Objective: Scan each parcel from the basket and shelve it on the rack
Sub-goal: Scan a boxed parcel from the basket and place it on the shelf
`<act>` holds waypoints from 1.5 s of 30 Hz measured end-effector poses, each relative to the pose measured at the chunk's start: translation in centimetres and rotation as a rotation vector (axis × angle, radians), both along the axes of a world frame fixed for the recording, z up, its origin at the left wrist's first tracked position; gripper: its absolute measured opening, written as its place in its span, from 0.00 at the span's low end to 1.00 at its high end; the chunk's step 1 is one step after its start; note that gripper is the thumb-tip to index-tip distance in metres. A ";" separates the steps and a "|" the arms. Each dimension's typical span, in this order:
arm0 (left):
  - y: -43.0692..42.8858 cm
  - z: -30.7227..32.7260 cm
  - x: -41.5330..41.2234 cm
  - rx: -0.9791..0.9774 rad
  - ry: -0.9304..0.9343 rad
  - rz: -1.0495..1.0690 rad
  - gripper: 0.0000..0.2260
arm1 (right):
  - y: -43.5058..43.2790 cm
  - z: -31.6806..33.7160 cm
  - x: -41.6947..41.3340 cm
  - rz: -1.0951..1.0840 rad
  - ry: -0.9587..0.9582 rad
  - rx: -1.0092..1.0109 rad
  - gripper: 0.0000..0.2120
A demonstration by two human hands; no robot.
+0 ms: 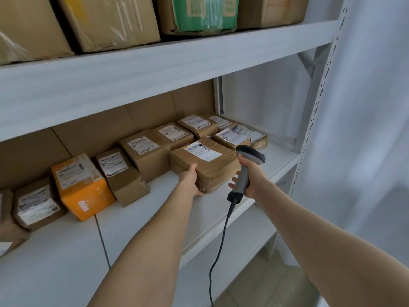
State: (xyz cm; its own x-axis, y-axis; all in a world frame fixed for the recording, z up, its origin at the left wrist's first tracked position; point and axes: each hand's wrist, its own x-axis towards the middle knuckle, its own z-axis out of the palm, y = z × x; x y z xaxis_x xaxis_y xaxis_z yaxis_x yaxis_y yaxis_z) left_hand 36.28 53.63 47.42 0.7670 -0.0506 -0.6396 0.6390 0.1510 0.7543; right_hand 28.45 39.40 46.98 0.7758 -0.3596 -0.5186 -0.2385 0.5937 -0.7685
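A brown taped cardboard parcel (208, 165) with a white label lies on the white rack shelf (155, 213), in front of a row of other parcels. My left hand (191, 180) grips its near left corner, thumb on top and fingers under the edge. My right hand (249, 176) holds a grey corded barcode scanner (245, 171) by its handle, just right of the parcel, the scanner head close to the parcel's right side. The basket is out of view.
Several labelled brown parcels (143, 151) and an orange box (81, 185) line the back of the shelf. Larger boxes (106, 21) fill the shelf above. A perforated rack upright (318, 103) and white curtain (365, 107) stand at right. The scanner cable (218, 258) hangs down.
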 end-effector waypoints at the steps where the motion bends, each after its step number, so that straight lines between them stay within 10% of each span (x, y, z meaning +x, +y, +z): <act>1: -0.2 0.0 0.4 0.011 -0.006 0.010 0.27 | 0.0 -0.2 0.4 0.004 -0.003 0.005 0.32; 12: -1.3 -1.0 3.6 0.199 -0.162 0.023 0.18 | -1.0 -0.2 2.0 0.030 -0.018 0.007 0.32; 20: -3.6 3.0 2.5 0.886 -0.726 -0.115 0.23 | -3.2 0.3 -1.0 -0.046 -0.085 0.072 0.24; 45: -32.1 -7.3 -28.5 0.780 -0.793 -1.276 0.22 | -19.7 -9.0 -37.5 -0.782 0.046 0.219 0.09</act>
